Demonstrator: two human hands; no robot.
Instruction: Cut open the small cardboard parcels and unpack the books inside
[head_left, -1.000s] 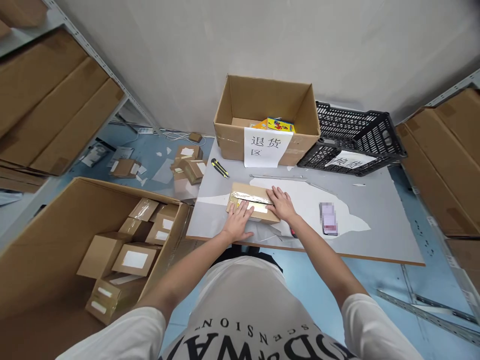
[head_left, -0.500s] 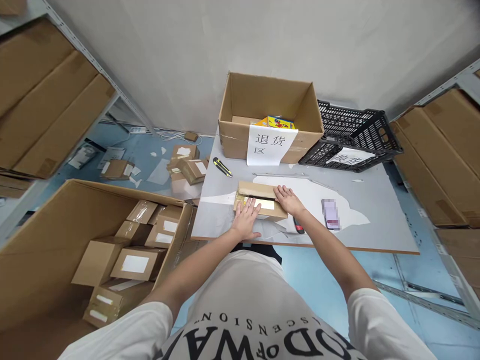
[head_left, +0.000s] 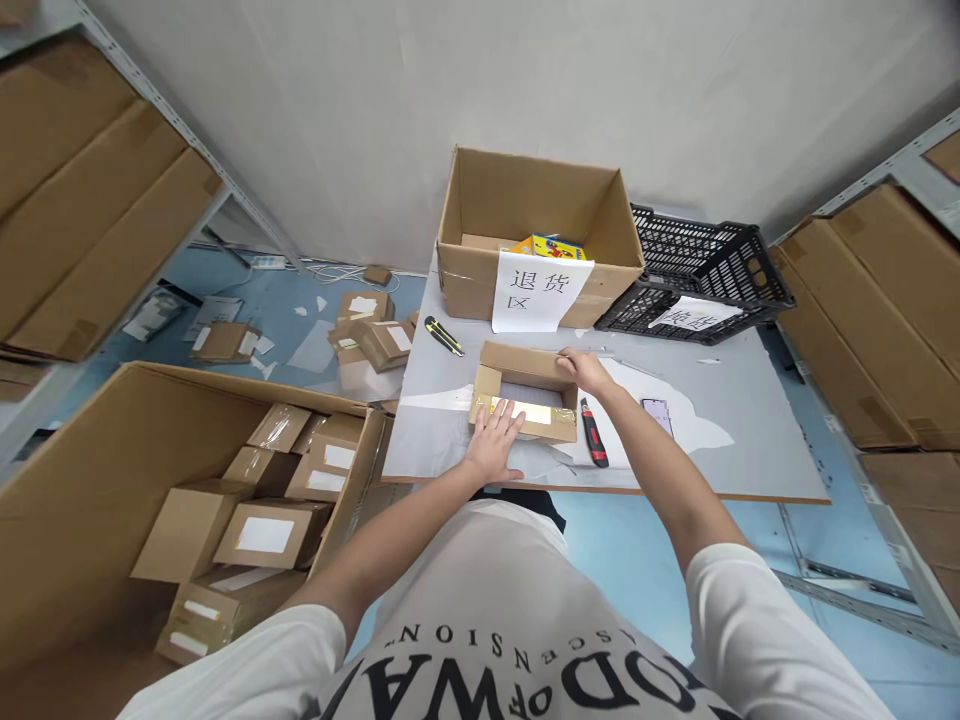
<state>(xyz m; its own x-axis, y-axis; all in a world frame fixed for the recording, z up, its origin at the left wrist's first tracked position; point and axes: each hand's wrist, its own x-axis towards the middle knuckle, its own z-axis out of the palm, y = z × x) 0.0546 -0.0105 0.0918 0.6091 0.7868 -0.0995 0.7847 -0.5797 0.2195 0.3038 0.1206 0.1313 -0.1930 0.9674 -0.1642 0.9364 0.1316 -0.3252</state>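
In the head view a small cardboard box [head_left: 551, 432] lies on the grey table, its top flaps parted and a pale greyish surface visible inside. My left hand [head_left: 495, 445] rests on the front flap by a white label, fingers spread. At the back right corner, my right hand [head_left: 585, 370] has its fingers closed round the raised rear flap. Just right of the box is a red and black utility knife [head_left: 594, 435]. A yellow-green and black utility knife [head_left: 444, 336] lies to the back left. A phone [head_left: 658, 415] is partly covered by my right forearm.
Behind stand a large cardboard box [head_left: 461, 290] with a paper sign and colourful packs inside, and a black plastic crate [head_left: 701, 265]. A big carton [head_left: 75, 460] of parcels is at the left. More parcels [head_left: 382, 342] lie on the floor. Shelves of cartons [head_left: 847, 320] flank the table [head_left: 765, 450].
The rear flap has swung up and back with my right hand, widening the gap into the box. The red knife is now uncovered. My left hand has stayed put.
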